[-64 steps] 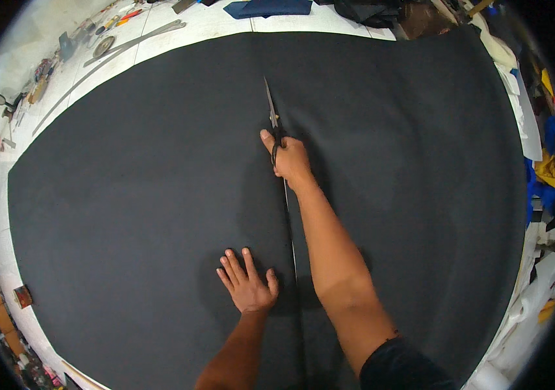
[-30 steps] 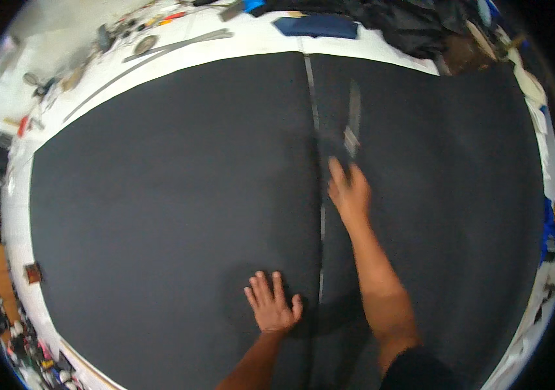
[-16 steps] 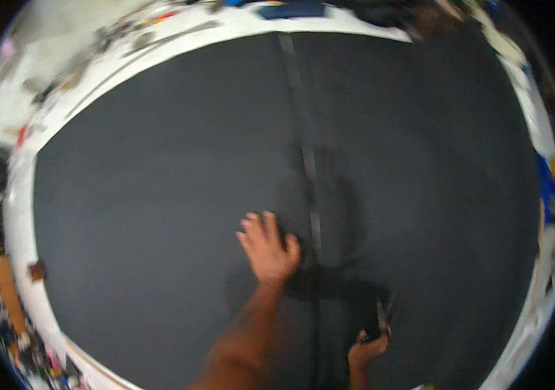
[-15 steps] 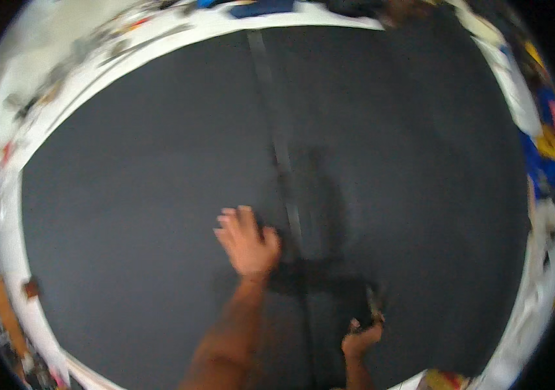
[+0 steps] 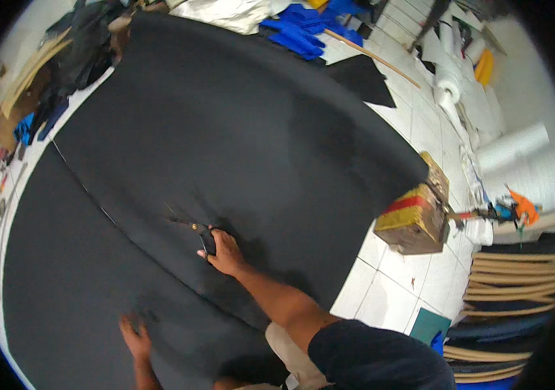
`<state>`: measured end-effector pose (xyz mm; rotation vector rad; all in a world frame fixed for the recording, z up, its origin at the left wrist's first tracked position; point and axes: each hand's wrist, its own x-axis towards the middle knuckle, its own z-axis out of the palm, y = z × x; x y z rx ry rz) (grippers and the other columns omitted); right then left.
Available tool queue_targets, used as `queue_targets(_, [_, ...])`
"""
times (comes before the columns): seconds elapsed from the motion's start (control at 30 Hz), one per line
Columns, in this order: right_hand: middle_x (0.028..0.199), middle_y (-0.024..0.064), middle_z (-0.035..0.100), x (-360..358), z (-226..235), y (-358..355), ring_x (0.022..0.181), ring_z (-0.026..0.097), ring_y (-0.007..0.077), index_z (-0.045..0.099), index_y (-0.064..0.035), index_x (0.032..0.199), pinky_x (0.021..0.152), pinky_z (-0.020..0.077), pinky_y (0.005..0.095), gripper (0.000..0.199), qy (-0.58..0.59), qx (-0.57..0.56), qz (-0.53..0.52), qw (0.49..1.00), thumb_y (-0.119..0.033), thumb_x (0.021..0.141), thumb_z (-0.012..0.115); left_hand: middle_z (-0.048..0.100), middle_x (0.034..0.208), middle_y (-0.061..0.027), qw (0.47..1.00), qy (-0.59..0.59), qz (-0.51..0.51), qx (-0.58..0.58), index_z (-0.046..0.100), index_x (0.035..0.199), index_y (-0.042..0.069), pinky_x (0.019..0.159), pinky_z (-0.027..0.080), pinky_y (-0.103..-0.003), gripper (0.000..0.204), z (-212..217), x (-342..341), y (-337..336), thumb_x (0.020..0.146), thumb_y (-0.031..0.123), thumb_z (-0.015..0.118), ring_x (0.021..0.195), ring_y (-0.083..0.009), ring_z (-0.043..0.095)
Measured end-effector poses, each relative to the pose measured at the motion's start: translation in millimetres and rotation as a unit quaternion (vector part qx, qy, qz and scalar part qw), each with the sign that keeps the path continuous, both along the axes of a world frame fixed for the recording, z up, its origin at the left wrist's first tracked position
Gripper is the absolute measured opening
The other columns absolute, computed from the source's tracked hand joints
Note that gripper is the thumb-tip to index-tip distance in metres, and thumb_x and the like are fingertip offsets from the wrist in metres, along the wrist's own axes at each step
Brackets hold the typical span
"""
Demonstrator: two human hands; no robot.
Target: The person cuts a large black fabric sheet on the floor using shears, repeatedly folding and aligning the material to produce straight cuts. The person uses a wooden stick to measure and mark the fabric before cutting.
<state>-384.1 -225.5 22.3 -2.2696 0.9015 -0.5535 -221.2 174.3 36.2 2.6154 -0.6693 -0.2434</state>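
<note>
A large black sheet of fabric (image 5: 238,130) covers the table, with a long cut line (image 5: 95,205) running across it from the upper left. My right hand (image 5: 225,252) rests on the right-hand piece and grips black-handled scissors (image 5: 193,229), blades pointing left toward the cut. My left hand (image 5: 135,338) lies flat, fingers spread, on the left-hand piece (image 5: 56,273) near the lower edge of the picture.
A yellow and red cardboard box (image 5: 414,218) stands on the tiled floor by the sheet's right edge. Blue cloth (image 5: 300,29) and a wooden stick (image 5: 371,58) lie beyond the far edge. White rolls (image 5: 518,146) and stacked foam sheets (image 5: 511,299) sit at the right.
My head has turned right, so the floor and box have come into view. My right hand with the scissors drew back from far along the cut to close by me. My left hand stays flat.
</note>
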Motion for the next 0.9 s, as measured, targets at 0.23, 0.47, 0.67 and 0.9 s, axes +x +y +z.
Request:
queue_targets(0.23, [0.102, 0.0144, 0.064, -275.2, 35.1, 16.9, 0.096, 0.063, 0.0341, 0.058, -0.0079, 0.105, 0.081, 0.0502, 0.0458, 0.043, 0.148, 0.102, 0.066, 0.982, -0.048, 0.089, 0.064, 0.057, 0.13, -0.0217, 0.925, 0.255, -0.014, 0.282, 0.053, 0.134, -0.001, 0.097, 0.045, -0.047, 0.056, 48.6, -278.0, 118.6, 0.094, 0.039, 0.055, 0.118, -0.0334, 0.055])
queue_targets(0.47, [0.1, 0.0209, 0.064, -555.1, 44.2, 64.6, 0.095, 0.063, 0.0402, 0.058, -0.0012, 0.102, 0.081, 0.0491, 0.0507, 0.042, 0.241, 0.118, -0.103, 0.958, -0.039, 0.087, 0.068, 0.056, 0.132, -0.023, 0.962, 0.267, -0.031, 0.054, 0.051, 0.135, -0.002, 0.099, 0.044, -0.046, 0.064, 148.1, -417.2, 2.8, 0.091, 0.044, 0.058, 0.12, -0.0335, 0.053])
queue_targets(0.67, [0.1, 0.0241, 0.062, -649.0, -12.9, 128.7, 0.099, 0.06, 0.0427, 0.056, 0.0016, 0.108, 0.084, 0.0481, 0.0516, 0.04, 0.184, 0.11, -0.225, 0.95, -0.028, 0.085, 0.071, 0.054, 0.133, -0.0242, 0.973, 0.218, 0.059, -0.055, 0.049, 0.136, -0.003, 0.1, 0.042, -0.045, 0.071, 221.2, -429.0, 38.0, 0.089, 0.049, 0.061, 0.122, -0.0337, 0.052])
queue_targets(0.9, [0.112, 0.0213, 0.058, -643.3, -14.9, 97.1, 0.106, 0.059, 0.0378, 0.054, 0.002, 0.11, 0.09, 0.0499, 0.0468, 0.025, 0.254, 0.152, -0.304, 0.905, -0.014, 0.092, 0.053, 0.053, 0.134, -0.0256, 0.95, 0.239, 0.155, -0.132, 0.048, 0.137, -0.004, 0.102, 0.041, -0.043, 0.08, 260.4, -442.1, 61.9, 0.085, 0.054, 0.065, 0.124, -0.0339, 0.05])
